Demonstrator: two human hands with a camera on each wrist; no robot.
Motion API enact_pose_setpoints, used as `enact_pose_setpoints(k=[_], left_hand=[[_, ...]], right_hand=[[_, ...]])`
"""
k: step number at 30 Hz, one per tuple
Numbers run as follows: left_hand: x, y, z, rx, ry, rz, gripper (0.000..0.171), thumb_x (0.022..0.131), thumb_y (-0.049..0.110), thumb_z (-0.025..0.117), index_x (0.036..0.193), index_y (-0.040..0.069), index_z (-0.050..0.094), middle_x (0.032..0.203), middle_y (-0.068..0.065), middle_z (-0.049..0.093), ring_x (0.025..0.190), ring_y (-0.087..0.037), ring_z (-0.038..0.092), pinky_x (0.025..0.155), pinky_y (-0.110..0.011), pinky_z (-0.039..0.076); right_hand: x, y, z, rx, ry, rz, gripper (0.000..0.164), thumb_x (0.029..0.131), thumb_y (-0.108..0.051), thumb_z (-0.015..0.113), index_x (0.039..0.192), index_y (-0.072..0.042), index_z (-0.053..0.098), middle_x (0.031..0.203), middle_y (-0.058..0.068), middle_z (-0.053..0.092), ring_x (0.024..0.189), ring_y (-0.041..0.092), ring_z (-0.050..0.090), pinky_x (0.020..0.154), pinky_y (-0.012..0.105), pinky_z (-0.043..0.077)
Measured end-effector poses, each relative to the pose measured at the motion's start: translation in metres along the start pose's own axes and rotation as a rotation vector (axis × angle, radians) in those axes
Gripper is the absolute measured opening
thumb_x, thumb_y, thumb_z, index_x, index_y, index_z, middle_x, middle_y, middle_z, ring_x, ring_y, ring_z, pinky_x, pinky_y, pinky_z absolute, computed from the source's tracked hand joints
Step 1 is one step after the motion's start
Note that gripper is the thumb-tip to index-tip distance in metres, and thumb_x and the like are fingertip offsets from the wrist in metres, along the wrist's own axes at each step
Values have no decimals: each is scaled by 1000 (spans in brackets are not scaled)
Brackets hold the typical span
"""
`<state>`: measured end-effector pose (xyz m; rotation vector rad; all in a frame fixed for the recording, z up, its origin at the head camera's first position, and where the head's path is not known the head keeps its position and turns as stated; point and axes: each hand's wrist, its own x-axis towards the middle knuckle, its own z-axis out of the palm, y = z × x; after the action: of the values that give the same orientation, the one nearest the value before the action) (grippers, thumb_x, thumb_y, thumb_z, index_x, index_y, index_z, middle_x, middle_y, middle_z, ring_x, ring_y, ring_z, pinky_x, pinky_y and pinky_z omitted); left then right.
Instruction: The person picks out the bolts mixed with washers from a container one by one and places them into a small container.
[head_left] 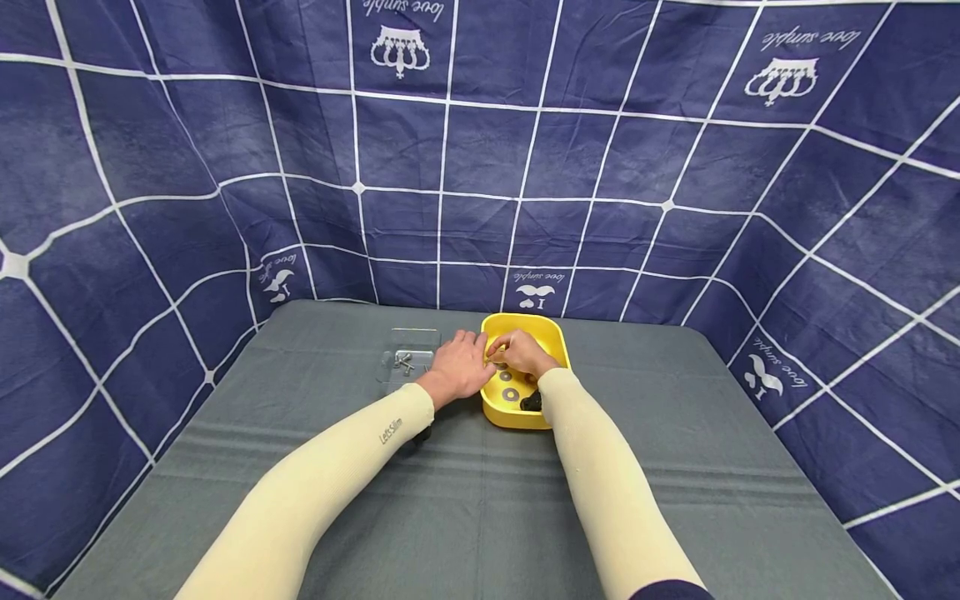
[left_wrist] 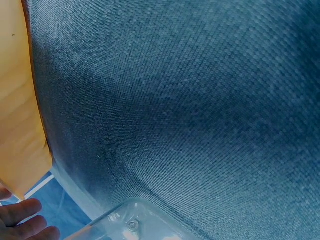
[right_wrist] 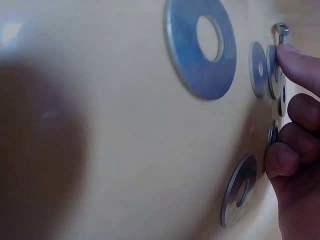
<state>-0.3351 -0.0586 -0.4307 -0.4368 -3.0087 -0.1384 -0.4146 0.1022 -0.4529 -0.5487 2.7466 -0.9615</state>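
Inside the yellow bin (head_left: 522, 421), my right hand (head_left: 522, 353) reaches down with fingers curled. In the right wrist view its thumb (right_wrist: 299, 67) presses against a small socket-head bolt (right_wrist: 282, 30), pinched near the bin's far end; the index fingertip is hidden. Several flat metal washers (right_wrist: 201, 47) lie around on the bin floor. My left hand (head_left: 460, 367) rests at the bin's left rim with fingers extended, and in the left wrist view these fingers (left_wrist: 22, 212) show beside the bin's outer wall.
Left of the bin stands a clear plastic box (head_left: 390, 367) with several bolts (head_left: 405, 362) in it. A black object (head_left: 531, 402) lies at the bin's near right corner. Another dark item (head_left: 422, 435) is partly hidden under the left forearm. Patterned blue cloth surrounds the grey table.
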Motion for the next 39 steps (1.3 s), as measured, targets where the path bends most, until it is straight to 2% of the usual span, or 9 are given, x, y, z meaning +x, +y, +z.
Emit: enact_pose_setpoints(k=[4,9,16,28,31,35,39], left_hand=[[0,1,-1,1,-9,-5,63,99,43,51,150,8,41,137,-15,55,132,-30,47,105,-47,45],[0,2,-1,-13,0,-2,62,99,42,51,149,7,42,136,-16,56,131,-31,47,105,-47,45],[0,2,0,-11,5,9,59,100,43,50,147,7,43,135,-17,56,130,-32,48,105,-48,45],[0,0,0,-12,23,0,58,99,43,50,144,7,44,131,-16,57,128,-31,49,103,-48,46],[0,1,0,-11,29,6,58,98,43,49,145,8,45,131,-16,58,128,-31,49,103,-48,47],[0,0,0,-16,30,8,59,98,43,48,146,7,44,133,-16,57,128,-32,49,104,-48,46],[0,0,1,-14,23,6,61,99,44,50,146,6,43,134,-17,56,129,-32,48,105,-48,45]], right_hand=[[-3,-2,-3,-20,-17,18,8,91,-20,75,96,-16,79,78,-1,61,66,15,51,56,23,38],[-7,-3,-6,-17,-18,49,7,92,-19,73,94,-15,77,72,0,55,56,13,47,49,23,36],[-5,0,-7,4,-13,51,6,90,-16,75,94,-16,80,69,0,56,54,13,46,48,23,35],[-4,0,-5,-30,-27,5,6,92,-15,73,95,-13,78,68,0,52,54,13,45,48,23,35],[-4,0,-5,-54,-22,-19,7,94,-15,71,95,-12,77,70,0,53,59,13,47,51,24,36],[-5,1,-4,-83,-10,-51,9,95,-15,69,94,-9,76,72,-1,55,65,13,49,56,22,37],[-7,1,-3,-62,-14,-46,12,96,-13,66,90,-7,75,74,-1,59,62,12,49,54,21,37]])
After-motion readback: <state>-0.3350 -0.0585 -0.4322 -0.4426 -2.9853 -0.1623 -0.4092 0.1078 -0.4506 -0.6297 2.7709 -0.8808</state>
